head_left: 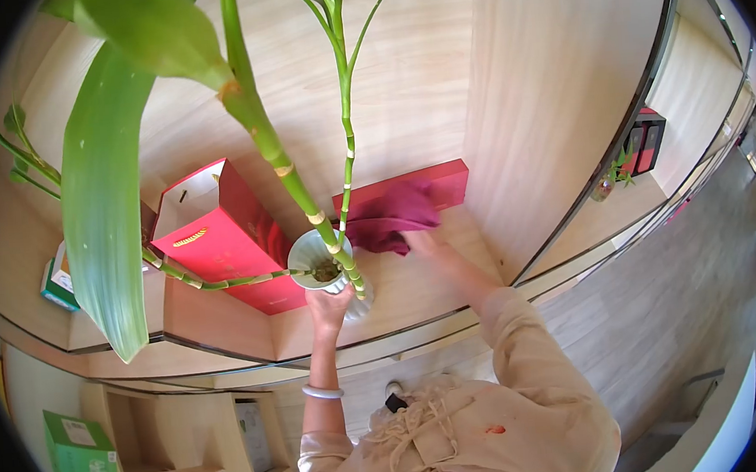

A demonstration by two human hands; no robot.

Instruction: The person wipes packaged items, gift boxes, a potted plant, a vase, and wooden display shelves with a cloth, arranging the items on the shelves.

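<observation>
My left hand (330,305) is wrapped round a pale ribbed vase (309,245), just below its rim. Tall green bamboo stalks (348,141) rise out of the vase, and one stalk leans far to the left. In my right hand (423,244) is a crumpled maroon cloth (399,215), pressed near a flat red box (448,183) that lies along the back of the shelf (414,295). Motion blurs my right hand a little. Beside the vase, to the left, stands a red paper gift bag (236,238) with a gold cord handle.
A big leaf (109,204) hangs at the left, close to the camera. Past the dark-edged side panel (579,87), another compartment holds a small potted plant (609,180) and a dark red-and-black box (646,142). Below left, a green box (82,459) stands by lower shelves.
</observation>
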